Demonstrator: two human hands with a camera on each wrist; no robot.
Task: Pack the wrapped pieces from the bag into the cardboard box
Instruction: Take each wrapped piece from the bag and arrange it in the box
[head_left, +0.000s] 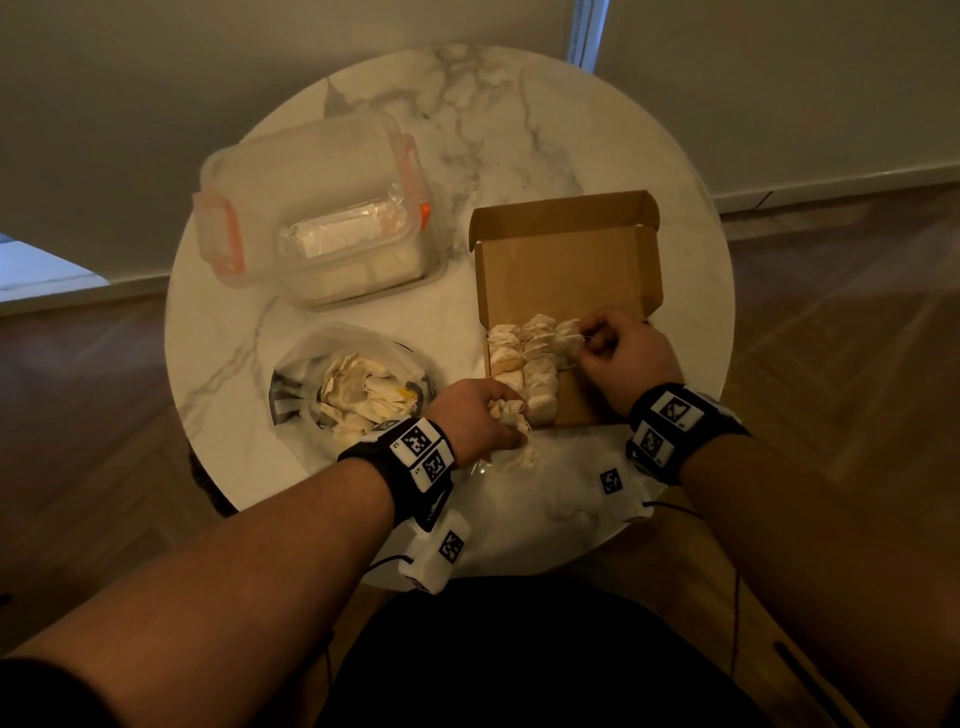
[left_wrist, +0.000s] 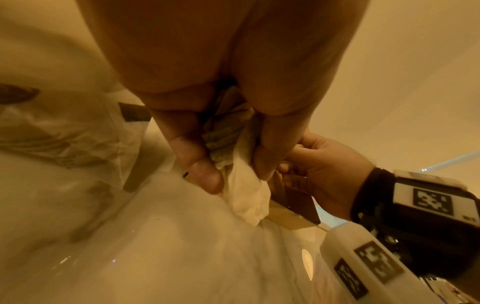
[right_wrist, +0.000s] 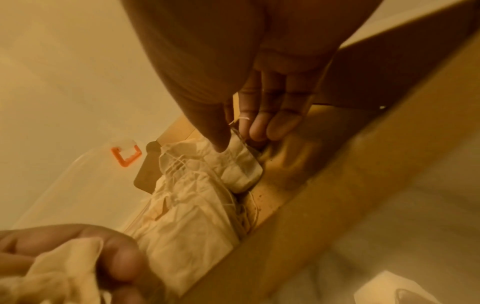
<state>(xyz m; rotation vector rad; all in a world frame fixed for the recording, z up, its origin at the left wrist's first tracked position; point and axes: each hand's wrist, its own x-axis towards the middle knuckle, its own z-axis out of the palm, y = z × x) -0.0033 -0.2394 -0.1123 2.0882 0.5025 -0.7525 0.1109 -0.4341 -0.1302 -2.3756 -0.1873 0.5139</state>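
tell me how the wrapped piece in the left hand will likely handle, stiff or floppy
Probably floppy: the wrapped piece crumples and hangs limp between the left hand's fingers. Likely light, since a loose pinch carries it. Its thin wrap looks easy to tear.

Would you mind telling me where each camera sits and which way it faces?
Head: worn above, looking down at the table, cardboard box and bag; both forearms show.
Left wrist: under the left hand, facing its fingers gripping wrapped pieces.
Right wrist: under the right hand, facing into the box at a piece it pinches.
Shared: each wrist view catches the other hand.
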